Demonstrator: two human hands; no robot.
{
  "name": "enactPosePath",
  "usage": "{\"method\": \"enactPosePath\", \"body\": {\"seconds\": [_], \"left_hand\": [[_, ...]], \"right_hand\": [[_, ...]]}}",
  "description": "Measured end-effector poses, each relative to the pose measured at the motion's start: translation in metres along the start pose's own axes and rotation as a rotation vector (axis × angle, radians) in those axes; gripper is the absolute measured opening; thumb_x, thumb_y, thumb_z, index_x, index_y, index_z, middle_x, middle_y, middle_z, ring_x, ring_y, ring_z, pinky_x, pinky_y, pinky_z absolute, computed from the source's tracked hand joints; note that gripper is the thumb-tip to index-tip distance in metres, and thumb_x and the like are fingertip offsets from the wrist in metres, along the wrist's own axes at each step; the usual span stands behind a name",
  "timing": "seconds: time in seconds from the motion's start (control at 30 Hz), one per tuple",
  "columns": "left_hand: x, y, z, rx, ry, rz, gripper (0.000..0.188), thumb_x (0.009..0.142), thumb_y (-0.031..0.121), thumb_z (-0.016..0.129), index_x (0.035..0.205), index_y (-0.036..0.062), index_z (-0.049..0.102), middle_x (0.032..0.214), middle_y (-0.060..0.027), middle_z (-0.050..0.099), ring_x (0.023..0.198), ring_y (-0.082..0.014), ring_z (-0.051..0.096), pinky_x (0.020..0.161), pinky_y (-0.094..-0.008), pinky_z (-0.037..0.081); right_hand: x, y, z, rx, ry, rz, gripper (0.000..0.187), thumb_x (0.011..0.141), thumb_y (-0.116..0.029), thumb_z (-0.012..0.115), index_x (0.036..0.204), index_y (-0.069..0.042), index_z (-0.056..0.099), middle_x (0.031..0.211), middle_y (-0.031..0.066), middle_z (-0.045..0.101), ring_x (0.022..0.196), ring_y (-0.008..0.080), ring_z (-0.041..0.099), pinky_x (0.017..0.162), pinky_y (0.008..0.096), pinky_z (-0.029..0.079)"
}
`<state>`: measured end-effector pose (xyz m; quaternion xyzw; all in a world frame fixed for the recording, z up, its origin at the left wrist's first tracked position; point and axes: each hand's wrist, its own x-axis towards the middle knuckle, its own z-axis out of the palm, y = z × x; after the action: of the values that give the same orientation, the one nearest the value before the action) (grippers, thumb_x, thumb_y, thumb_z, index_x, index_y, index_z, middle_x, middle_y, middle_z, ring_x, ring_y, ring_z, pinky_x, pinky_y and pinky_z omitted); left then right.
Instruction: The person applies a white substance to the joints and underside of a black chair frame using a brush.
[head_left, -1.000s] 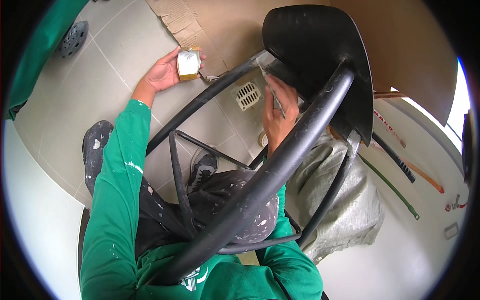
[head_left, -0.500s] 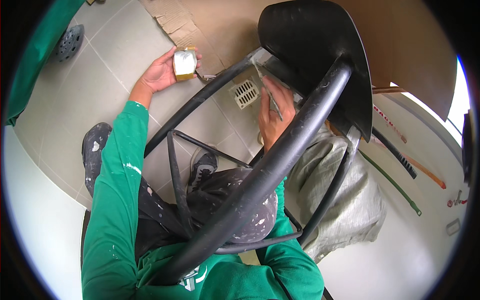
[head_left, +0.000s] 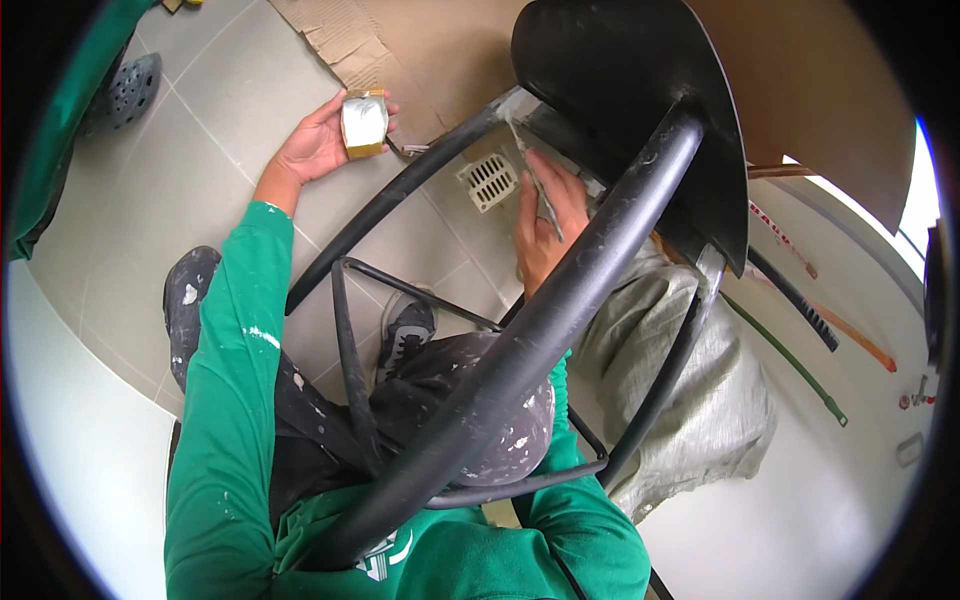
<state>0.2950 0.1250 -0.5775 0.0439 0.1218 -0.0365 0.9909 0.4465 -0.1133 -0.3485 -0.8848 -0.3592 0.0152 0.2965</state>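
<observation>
A black stool [head_left: 610, 230] lies tilted across my lap, its seat at the far end. Grey smears mark the joint [head_left: 515, 103] where one leg meets the seat frame. My right hand [head_left: 550, 205] reaches between the legs, fingers closed around a thin, paint-smeared brush-like tool [head_left: 535, 170]. Its tip lies at that smeared joint; whether it ends in bristles or a blade I cannot tell. Out to the left, my left hand [head_left: 312, 145] grips a small flat holder [head_left: 365, 122] with brown edges and a whitish-silver coating on its face.
A floor drain grate [head_left: 487, 182] shows between the stool legs. Cardboard [head_left: 420, 75] covers the floor ahead. At right are a grey woven sack [head_left: 690, 400] and several long-handled tools, one green [head_left: 785, 355]. Someone in green sleeves and a grey clog [head_left: 133, 90] stands at upper left.
The tool and my right hand have shifted only slightly at the smeared joint. My left hand and the small holder sit marginally further left and higher. Both grips stay the same.
</observation>
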Motion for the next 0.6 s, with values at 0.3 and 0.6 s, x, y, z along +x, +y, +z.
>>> {"method": "enactPosePath", "body": {"seconds": [0.3,0.6], "left_hand": [[0.002,0.002,0.0,-0.021,-0.05,0.0,0.067,0.113,0.049,0.035,0.161,0.0014,0.035,0.157,-0.0183,0.049,0.142,-0.033,0.052,0.118,-0.0508,0.044],[0.001,-0.001,0.003,-0.014,-0.004,-0.007,0.067,0.113,0.049,0.034,0.161,0.0019,0.035,0.157,-0.0179,0.049,0.142,-0.0331,0.053,0.117,-0.0497,0.045]], "right_hand": [[-0.004,-0.006,0.009,-0.03,0.044,-0.002,0.025,0.096,-0.005,0.07,0.12,-0.006,0.075,0.114,0.0172,0.073,0.106,0.0339,0.071,0.092,0.0406,0.056],[-0.009,-0.011,0.012,-0.022,0.074,0.06,0.021,0.096,-0.005,0.07,0.117,-0.003,0.075,0.111,0.0187,0.073,0.103,0.036,0.07,0.091,0.0424,0.054]]}}
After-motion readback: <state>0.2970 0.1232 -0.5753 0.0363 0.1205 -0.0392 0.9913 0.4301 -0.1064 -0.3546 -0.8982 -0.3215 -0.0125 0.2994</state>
